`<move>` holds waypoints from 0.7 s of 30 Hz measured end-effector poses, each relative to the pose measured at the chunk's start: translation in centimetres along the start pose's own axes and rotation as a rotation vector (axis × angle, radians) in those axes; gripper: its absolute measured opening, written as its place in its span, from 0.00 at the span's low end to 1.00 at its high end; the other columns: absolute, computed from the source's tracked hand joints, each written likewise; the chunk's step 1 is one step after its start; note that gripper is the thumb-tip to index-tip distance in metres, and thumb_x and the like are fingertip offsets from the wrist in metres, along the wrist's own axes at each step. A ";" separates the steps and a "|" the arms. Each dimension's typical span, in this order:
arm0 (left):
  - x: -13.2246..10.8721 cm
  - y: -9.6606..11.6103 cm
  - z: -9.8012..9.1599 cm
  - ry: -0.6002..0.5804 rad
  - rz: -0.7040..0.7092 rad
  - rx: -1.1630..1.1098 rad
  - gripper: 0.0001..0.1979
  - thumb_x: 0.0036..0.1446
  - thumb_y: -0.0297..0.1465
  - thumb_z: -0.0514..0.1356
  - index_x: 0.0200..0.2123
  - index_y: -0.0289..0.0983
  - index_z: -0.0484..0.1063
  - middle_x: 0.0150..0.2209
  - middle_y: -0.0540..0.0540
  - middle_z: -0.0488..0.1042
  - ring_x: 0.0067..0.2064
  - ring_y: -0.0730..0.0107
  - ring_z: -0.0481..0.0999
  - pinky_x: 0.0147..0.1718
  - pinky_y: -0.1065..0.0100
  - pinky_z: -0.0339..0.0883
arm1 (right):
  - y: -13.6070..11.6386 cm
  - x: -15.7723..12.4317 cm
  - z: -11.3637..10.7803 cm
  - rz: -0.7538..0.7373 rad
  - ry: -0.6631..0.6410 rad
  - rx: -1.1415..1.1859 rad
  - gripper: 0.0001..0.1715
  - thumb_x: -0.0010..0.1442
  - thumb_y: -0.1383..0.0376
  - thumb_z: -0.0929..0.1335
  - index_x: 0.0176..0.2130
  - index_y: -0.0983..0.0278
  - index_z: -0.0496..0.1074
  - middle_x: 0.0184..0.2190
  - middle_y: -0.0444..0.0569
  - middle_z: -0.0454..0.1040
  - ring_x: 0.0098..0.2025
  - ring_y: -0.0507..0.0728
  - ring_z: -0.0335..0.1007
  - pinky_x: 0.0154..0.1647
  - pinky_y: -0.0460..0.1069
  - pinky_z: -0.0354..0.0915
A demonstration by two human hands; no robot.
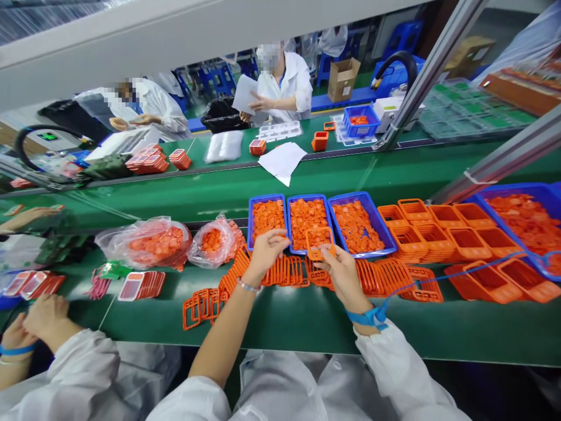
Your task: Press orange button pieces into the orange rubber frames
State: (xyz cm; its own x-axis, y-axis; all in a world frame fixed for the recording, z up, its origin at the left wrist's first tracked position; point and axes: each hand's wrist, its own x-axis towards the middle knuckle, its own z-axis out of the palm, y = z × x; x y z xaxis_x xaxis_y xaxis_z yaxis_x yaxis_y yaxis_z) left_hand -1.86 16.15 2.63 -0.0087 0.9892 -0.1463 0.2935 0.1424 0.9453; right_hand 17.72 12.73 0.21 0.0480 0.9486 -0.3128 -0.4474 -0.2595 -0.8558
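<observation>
In the head view my right hand [344,278] pinches an orange plastic frame [312,254] by its right side, upright over the front of the middle blue tray [288,219]. My left hand [268,251] hovers at the front of the left blue tray [250,225], to the left of the frame and apart from it. Its fingers are drawn together; anything between them is too small to make out. Small orange plastic pieces [307,211] fill these trays. Below my hands runs a row of leaning orange frames [280,272].
A third blue tray [388,238] and stacked orange frames [464,242] stand to the right. Bags of orange pieces [160,241] lie left. A blue cord [447,272] runs from my right wristband. A co-worker's hands [46,318] are at far left; others work across the green bench [307,327].
</observation>
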 end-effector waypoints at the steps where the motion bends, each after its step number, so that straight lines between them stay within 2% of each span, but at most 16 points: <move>1: -0.7 0.0 0.8 0.021 -0.010 -0.085 0.19 0.54 0.39 0.66 0.45 0.33 0.77 0.26 0.49 0.77 0.20 0.78 0.66 0.23 0.72 0.62 | -0.1 0.1 0.3 -0.014 0.004 0.006 0.22 0.49 0.51 0.78 0.35 0.63 0.77 0.38 0.50 0.81 0.40 0.56 0.79 0.33 0.46 0.77; 3: -1.8 0.2 2.1 0.036 -0.024 -0.233 0.18 0.51 0.39 0.68 0.42 0.33 0.78 0.25 0.49 0.77 0.20 0.78 0.66 0.22 0.73 0.62 | -0.3 0.1 0.9 -0.044 0.015 0.020 0.20 0.51 0.51 0.78 0.36 0.63 0.77 0.40 0.50 0.81 0.41 0.56 0.79 0.34 0.46 0.77; 5: -2.4 0.5 3.2 0.017 -0.018 -0.289 0.16 0.50 0.40 0.69 0.37 0.33 0.80 0.21 0.50 0.74 0.19 0.78 0.65 0.21 0.73 0.60 | -0.5 0.1 1.5 -0.067 0.016 0.029 0.19 0.53 0.51 0.77 0.36 0.62 0.77 0.42 0.50 0.81 0.42 0.55 0.79 0.36 0.46 0.77; 8: -2.8 0.9 4.0 0.017 0.007 -0.304 0.16 0.50 0.39 0.69 0.38 0.34 0.81 0.20 0.51 0.73 0.19 0.77 0.65 0.20 0.73 0.60 | -0.8 0.0 2.0 -0.090 -0.001 0.036 0.16 0.56 0.52 0.75 0.36 0.62 0.77 0.45 0.50 0.80 0.43 0.54 0.78 0.38 0.45 0.76; 12: -2.8 1.2 4.4 0.038 0.010 -0.348 0.18 0.49 0.38 0.71 0.41 0.34 0.80 0.29 0.47 0.78 0.23 0.76 0.70 0.22 0.73 0.64 | -1.0 0.1 2.2 -0.092 0.009 0.076 0.16 0.56 0.52 0.75 0.37 0.62 0.78 0.45 0.49 0.79 0.43 0.54 0.77 0.38 0.45 0.76; 15: -2.9 1.4 4.5 0.050 0.002 -0.313 0.16 0.51 0.38 0.69 0.40 0.34 0.81 0.26 0.47 0.78 0.21 0.77 0.69 0.21 0.73 0.65 | -1.0 0.2 2.2 -0.072 0.043 0.101 0.18 0.53 0.51 0.76 0.36 0.62 0.79 0.42 0.48 0.78 0.41 0.54 0.76 0.37 0.46 0.76; 21: -3.2 1.5 4.7 0.177 0.012 -0.348 0.14 0.49 0.36 0.71 0.37 0.34 0.82 0.28 0.46 0.80 0.26 0.73 0.73 0.27 0.71 0.69 | -1.2 0.2 2.2 -0.024 0.036 0.107 0.18 0.50 0.53 0.77 0.38 0.61 0.80 0.41 0.48 0.81 0.40 0.53 0.77 0.34 0.44 0.74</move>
State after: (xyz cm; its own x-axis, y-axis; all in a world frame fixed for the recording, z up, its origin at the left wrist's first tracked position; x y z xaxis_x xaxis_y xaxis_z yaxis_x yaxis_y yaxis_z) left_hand 3.14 13.05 3.16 -0.1807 0.9773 -0.1104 -0.0468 0.1036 0.9935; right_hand 16.26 13.60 2.09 0.0912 0.9466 -0.3092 -0.5384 -0.2143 -0.8150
